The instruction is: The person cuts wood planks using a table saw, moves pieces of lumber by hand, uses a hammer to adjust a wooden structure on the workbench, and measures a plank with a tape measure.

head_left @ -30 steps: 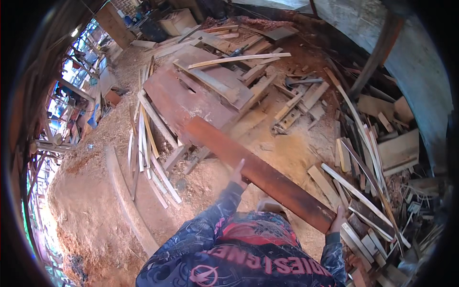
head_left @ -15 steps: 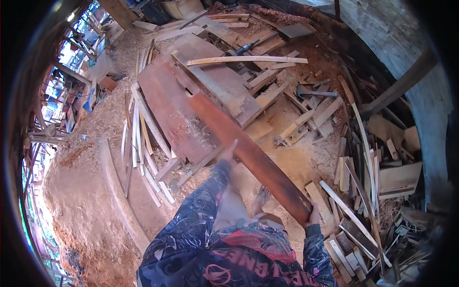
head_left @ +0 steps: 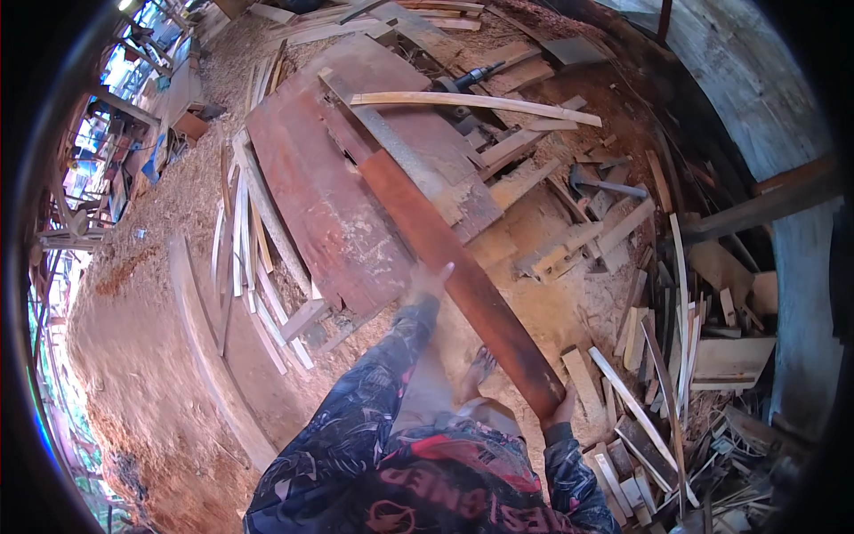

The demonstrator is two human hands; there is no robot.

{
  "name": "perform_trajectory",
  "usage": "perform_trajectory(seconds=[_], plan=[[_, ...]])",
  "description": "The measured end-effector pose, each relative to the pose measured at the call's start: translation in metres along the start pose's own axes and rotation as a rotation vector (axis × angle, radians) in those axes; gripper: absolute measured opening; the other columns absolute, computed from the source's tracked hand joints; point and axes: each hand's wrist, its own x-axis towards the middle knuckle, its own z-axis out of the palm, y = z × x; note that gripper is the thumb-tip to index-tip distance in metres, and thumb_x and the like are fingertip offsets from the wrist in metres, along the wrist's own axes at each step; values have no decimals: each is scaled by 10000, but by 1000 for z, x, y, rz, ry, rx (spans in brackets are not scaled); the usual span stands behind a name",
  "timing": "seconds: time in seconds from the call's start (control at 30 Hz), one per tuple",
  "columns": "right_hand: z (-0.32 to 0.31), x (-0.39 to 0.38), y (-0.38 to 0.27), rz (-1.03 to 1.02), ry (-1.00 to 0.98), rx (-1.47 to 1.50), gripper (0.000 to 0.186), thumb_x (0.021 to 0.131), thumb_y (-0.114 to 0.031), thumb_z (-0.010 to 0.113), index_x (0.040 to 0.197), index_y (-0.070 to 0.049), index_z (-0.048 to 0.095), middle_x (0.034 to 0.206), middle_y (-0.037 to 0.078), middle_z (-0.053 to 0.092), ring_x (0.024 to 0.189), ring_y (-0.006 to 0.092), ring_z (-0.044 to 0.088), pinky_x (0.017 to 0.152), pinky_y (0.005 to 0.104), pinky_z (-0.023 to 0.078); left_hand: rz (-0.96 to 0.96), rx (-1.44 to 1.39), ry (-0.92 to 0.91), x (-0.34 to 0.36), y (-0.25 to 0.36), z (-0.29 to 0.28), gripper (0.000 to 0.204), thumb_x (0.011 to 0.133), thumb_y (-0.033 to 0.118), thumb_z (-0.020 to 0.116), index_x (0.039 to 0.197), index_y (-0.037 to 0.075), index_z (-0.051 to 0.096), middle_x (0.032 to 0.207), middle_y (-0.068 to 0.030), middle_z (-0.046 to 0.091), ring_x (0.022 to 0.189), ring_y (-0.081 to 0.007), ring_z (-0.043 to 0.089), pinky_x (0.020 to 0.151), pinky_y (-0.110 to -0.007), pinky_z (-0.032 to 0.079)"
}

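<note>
A long reddish-brown wooden plank [head_left: 463, 278] slants from the work table [head_left: 298, 187] down toward my right side. Its far end lies over the table surface, beside a narrow slot. At the plank's near end, my right hand [head_left: 560, 409] is closed around the corner, with part of the fingers hidden by the wood. Midway along, my left hand [head_left: 431, 279] grips the left edge, its thumb showing at the edge and its other fingers blurred or hidden. A pale board [head_left: 396, 142] lies across the table just right of the plank's far end.
A thin curved strip [head_left: 471, 102] crosses the table's far side near a dark power tool [head_left: 476, 76]. Narrow slats [head_left: 245, 231] lean along the table's left side. A long curved board [head_left: 209, 338] lies on the sawdust-strewn ground. Offcuts [head_left: 636, 472] are piled at the right.
The plank's near end and my right hand have swung left, closer to my body. My left hand keeps its hold midway along. The whole view has shifted slightly.
</note>
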Motion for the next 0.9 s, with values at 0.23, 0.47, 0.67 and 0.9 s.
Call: perform_trajectory(seconds=[0.23,0.47,0.67,0.9], plan=[[28,-1,0,28,-42,-13,545,954,-469,411,1224,-27,579,1186,136,650,1063,293,639,930,430,519,-168,182,4,17,19,-15,842,790,545,709,1397,18,457,1444,-254,389,1347,-430,346,1133,-478,271],[44,3,3,6,-52,-42,549,953,-475,394,1211,-29,582,1172,137,655,1070,298,636,942,441,511,-213,108,32,24,25,-21,813,781,572,694,1400,92,479,1455,-228,373,1356,-425,322,1139,-506,238],[58,11,12,16,-11,-65,567,949,-495,375,1231,-46,575,1216,136,630,1106,295,616,949,436,505,-157,73,128,41,16,-24,725,781,554,697,1311,79,558,1341,-221,449,1273,-419,412,1100,-487,318],[78,18,22,33,-28,-96,559,951,-508,377,1233,-82,603,1240,107,641,1115,289,624,994,417,483,-209,135,70,57,18,-44,838,776,609,666,1341,10,511,1392,-196,433,1318,-396,379,1134,-464,281]])
